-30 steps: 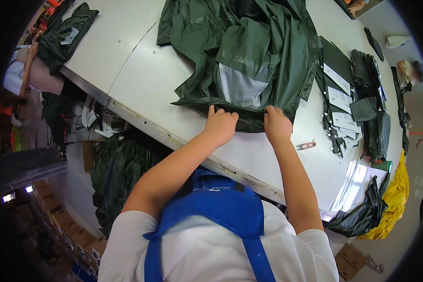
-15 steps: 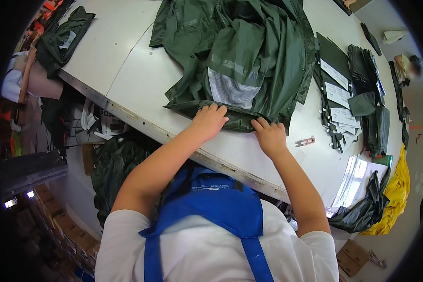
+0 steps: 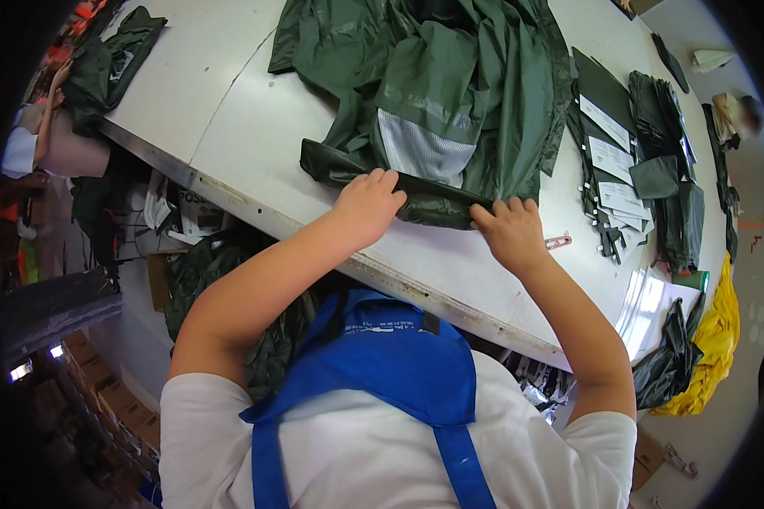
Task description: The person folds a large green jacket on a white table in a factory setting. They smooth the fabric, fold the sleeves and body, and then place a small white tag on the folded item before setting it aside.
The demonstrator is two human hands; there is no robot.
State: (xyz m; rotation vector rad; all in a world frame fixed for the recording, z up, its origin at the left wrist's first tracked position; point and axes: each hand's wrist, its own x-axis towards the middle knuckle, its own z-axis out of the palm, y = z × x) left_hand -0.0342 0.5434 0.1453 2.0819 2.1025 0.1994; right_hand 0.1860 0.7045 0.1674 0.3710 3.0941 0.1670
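Note:
A dark green rain jacket [image 3: 437,81] lies spread on the white table, its near edge folded over in a band. White mesh lining [image 3: 424,146] shows just beyond that fold. My left hand [image 3: 369,206] grips the left part of the folded hem [image 3: 433,212], fingers curled over it. Toward the right end, my right hand [image 3: 511,233] also has its fingers closed on the hem. The hem's left end stands up a little off the table. Beside my right hand lies a pair of thread snips [image 3: 558,243] with pinkish handles, partly hidden by the hand.
On the right of the table [image 3: 272,161] lie flat dark green pieces with white paper labels [image 3: 609,159] and a stack of folded dark garments [image 3: 654,102]. Yellow cloth [image 3: 711,339] hangs at the right edge. Far left, another person's arm [image 3: 49,119] reaches to a green garment [image 3: 115,72].
My hands have moved farther apart along the hem and slightly away from me, the right one going right. The hem's left end has risen, and the snips are now partly covered.

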